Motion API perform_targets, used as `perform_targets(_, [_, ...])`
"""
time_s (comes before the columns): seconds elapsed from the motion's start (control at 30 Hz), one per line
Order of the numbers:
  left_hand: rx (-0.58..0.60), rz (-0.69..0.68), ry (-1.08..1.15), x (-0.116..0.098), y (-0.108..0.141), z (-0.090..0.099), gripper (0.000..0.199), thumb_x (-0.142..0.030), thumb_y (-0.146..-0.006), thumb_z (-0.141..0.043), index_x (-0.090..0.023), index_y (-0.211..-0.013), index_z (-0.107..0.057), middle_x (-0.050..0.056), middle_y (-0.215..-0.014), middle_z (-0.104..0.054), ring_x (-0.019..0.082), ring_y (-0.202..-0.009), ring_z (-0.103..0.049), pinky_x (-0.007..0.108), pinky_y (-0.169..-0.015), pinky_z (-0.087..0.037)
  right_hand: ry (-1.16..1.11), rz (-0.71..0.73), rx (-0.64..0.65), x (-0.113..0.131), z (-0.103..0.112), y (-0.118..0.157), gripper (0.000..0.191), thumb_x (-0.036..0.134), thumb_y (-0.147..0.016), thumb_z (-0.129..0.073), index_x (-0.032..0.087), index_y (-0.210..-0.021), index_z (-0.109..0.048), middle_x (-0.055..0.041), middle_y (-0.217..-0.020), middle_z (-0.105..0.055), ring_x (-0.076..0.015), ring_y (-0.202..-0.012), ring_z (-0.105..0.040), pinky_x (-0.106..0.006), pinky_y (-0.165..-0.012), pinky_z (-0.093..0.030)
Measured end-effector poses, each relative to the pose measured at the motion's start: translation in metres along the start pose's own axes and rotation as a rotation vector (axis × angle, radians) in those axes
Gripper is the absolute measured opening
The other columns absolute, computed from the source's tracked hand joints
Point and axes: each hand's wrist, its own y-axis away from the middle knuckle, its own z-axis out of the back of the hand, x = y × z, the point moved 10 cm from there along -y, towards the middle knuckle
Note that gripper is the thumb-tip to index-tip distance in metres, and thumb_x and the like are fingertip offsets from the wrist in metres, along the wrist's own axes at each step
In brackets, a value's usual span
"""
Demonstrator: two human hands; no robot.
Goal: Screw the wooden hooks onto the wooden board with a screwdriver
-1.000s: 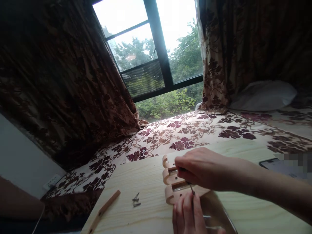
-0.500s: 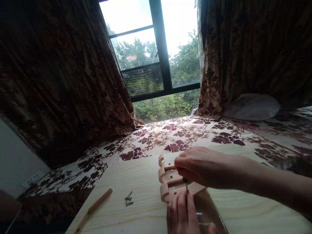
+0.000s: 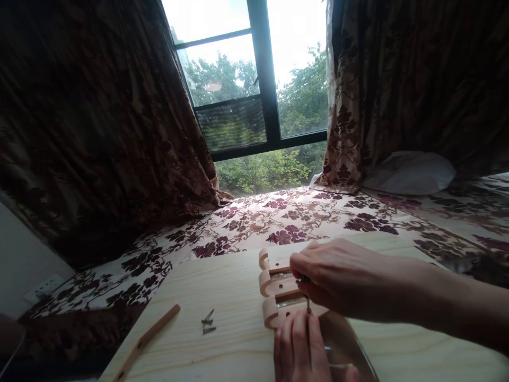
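Note:
My right hand (image 3: 330,276) is closed around the dark handle of a small screwdriver (image 3: 308,302); most of the handle is hidden in the fist. Its thin shaft points down at the nearest wooden strip, by my left fingertips. My left hand (image 3: 300,345) lies with fingers stretched out and pressing on that strip, thumb apart. The row of light wooden pieces with curled ends (image 3: 271,312) has dark screw heads or holes in it. Beneath my left hand and to its right is a clear plastic bag (image 3: 345,339) with metal bits showing.
Several loose screws (image 3: 208,321) lie on the pale wooden board (image 3: 230,345). A narrow wooden stick (image 3: 149,339) with holes rests at the board's left. Behind are flowered fabric (image 3: 286,215), a white bag (image 3: 411,172), curtains and a window (image 3: 274,122).
My right hand has shifted slightly and turned around the screwdriver, whose shaft stands more upright. My left hand stays on the strip. The view has moved a little.

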Motion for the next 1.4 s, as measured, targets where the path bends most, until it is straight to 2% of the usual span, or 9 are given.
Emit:
perform_targets(0.07, [-0.118, 0.21, 0.094, 0.009, -0.002, 0.01, 0.044, -0.042, -0.09, -0.034, -0.018, -0.112, -0.063, 0.007, -0.109, -0.068, 0.025, -0.106, -0.057, 0.041, -0.097, -0.038, -0.004, 0.013, 0.018, 0.002, -0.003, 0.003, 0.011, 0.018, -0.092, -0.046, 0.019, -0.081, -0.047, -0.003, -0.077, -0.061, -0.0153, -0.062, -0.049, -0.028, -0.055, -0.03])
perform_targets(0.17, [-0.156, 0.311, 0.183, 0.008, -0.002, 0.011, 0.044, -0.047, -0.09, -0.035, -0.021, -0.111, -0.064, 0.005, -0.108, -0.068, 0.024, -0.107, -0.057, 0.041, -0.099, -0.037, 0.002, -0.009, 0.025, 0.0, -0.011, 0.005, 0.01, 0.018, -0.093, -0.046, 0.019, -0.082, -0.046, -0.0025, -0.073, -0.06, -0.0147, -0.059, -0.047, -0.028, -0.053, -0.028])
perform_targets(0.3, [-0.088, 0.3, 0.228, 0.008, -0.002, 0.009, 0.045, -0.049, -0.088, -0.041, -0.022, -0.116, -0.064, 0.004, -0.114, -0.067, 0.023, -0.11, -0.056, 0.038, -0.102, -0.035, 0.014, -0.092, -0.044, -0.013, -0.015, 0.008, 0.016, 0.026, -0.097, -0.04, 0.017, -0.087, -0.049, -0.0039, -0.069, -0.059, -0.0147, -0.053, -0.044, -0.029, -0.05, -0.022])
perform_targets(0.43, [-0.016, 0.255, 0.241, 0.005, -0.002, 0.01, 0.045, -0.041, -0.087, -0.044, -0.018, -0.122, -0.06, 0.006, -0.122, -0.063, 0.023, -0.119, -0.052, 0.037, -0.105, -0.034, -0.026, -0.056, -0.041, -0.016, -0.008, 0.009, 0.014, 0.027, -0.094, -0.046, 0.017, -0.085, -0.051, -0.0043, -0.072, -0.061, -0.0147, -0.058, -0.047, -0.029, -0.053, -0.025])
perform_targets(0.63, [-0.039, 0.282, 0.232, 0.007, -0.004, 0.011, 0.045, -0.048, -0.09, -0.041, -0.02, -0.118, -0.062, 0.005, -0.118, -0.065, 0.021, -0.115, -0.053, 0.035, -0.105, -0.033, -0.074, 0.019, 0.013, -0.007, -0.001, 0.009, 0.016, 0.017, -0.091, -0.049, 0.018, -0.075, -0.05, -0.0029, -0.075, -0.061, -0.0127, -0.063, -0.045, -0.026, -0.058, -0.029])
perform_targets(0.83, [-0.06, 0.304, 0.214, 0.007, -0.001, 0.009, 0.047, -0.048, -0.091, -0.037, -0.019, -0.117, -0.063, 0.006, -0.116, -0.065, 0.023, -0.114, -0.054, 0.039, -0.104, -0.034, -0.056, -0.053, 0.0, -0.012, -0.011, 0.003, 0.019, 0.025, -0.096, -0.044, 0.018, -0.077, -0.047, -0.0024, -0.07, -0.059, -0.0125, -0.056, -0.039, -0.027, -0.054, -0.025])
perform_targets(1.0, [-0.071, 0.305, 0.225, 0.007, 0.0, 0.011, 0.047, -0.051, -0.09, -0.039, -0.02, -0.117, -0.063, 0.006, -0.116, -0.066, 0.024, -0.113, -0.055, 0.04, -0.102, -0.036, -0.039, -0.077, -0.008, -0.015, -0.003, 0.002, 0.018, 0.029, -0.093, -0.05, 0.018, -0.079, -0.052, -0.0026, -0.069, -0.06, -0.0136, -0.057, -0.043, -0.028, -0.053, -0.023])
perform_targets(1.2, [-0.039, 0.286, 0.226, 0.004, -0.003, 0.011, 0.046, -0.046, -0.091, -0.037, -0.019, -0.118, -0.062, 0.007, -0.117, -0.065, 0.025, -0.115, -0.054, 0.041, -0.104, -0.035, -0.054, -0.031, 0.113, -0.006, -0.005, 0.005, 0.017, 0.015, -0.088, -0.048, 0.018, -0.072, -0.049, -0.0016, -0.07, -0.058, -0.0113, -0.055, -0.037, -0.026, -0.051, -0.025])
perform_targets(1.4, [-0.04, 0.276, 0.194, 0.003, -0.006, 0.012, 0.045, -0.043, -0.092, -0.035, -0.018, -0.118, -0.061, 0.008, -0.117, -0.064, 0.024, -0.115, -0.054, 0.041, -0.103, -0.035, -0.094, -0.064, 0.039, -0.01, -0.013, 0.001, 0.021, 0.021, -0.094, -0.044, 0.019, -0.073, -0.041, -0.0004, -0.065, -0.053, -0.0105, -0.052, -0.034, -0.026, -0.05, -0.023])
